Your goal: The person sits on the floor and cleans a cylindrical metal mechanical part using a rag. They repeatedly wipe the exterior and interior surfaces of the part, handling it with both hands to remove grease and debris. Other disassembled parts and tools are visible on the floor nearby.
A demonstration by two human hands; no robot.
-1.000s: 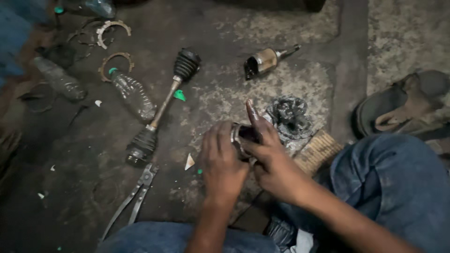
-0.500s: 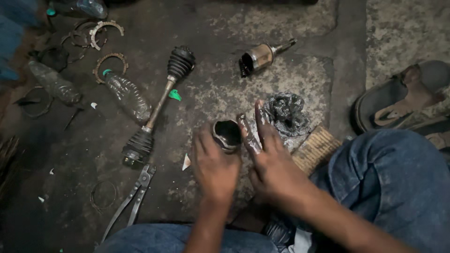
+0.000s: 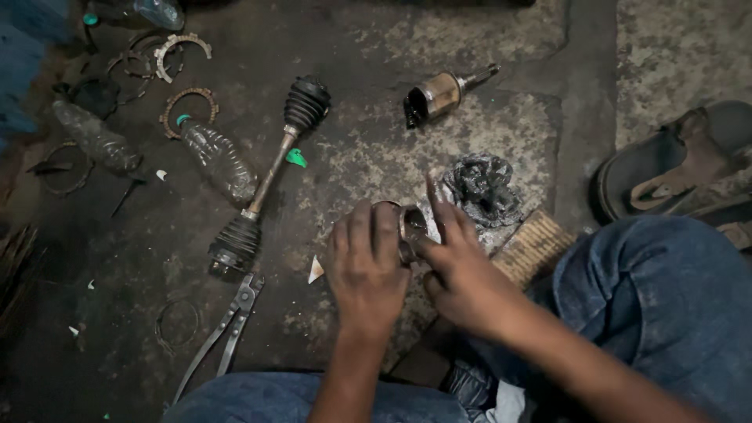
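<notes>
My left hand (image 3: 366,268) wraps over a round, greasy metal joint housing (image 3: 409,227) and holds it above the floor. My right hand (image 3: 460,265) presses against the housing's right side, with its greasy fingers stretched upward beside the rim. Most of the housing is hidden under my fingers. A lump of black grease on a crumpled plastic sheet (image 3: 483,188) lies just beyond my right hand.
A drive shaft with two rubber boots (image 3: 269,174) lies left of my hands, pliers (image 3: 223,335) below it. Two plastic bottles (image 3: 217,157) and metal rings (image 3: 186,106) sit at the upper left. A cylindrical metal part (image 3: 440,94), a sandal (image 3: 680,168) and a brush (image 3: 533,247) are nearby.
My left hand has closed over the top of the housing, covering its open mouth. My right-hand fingers have shifted closer against its side.
</notes>
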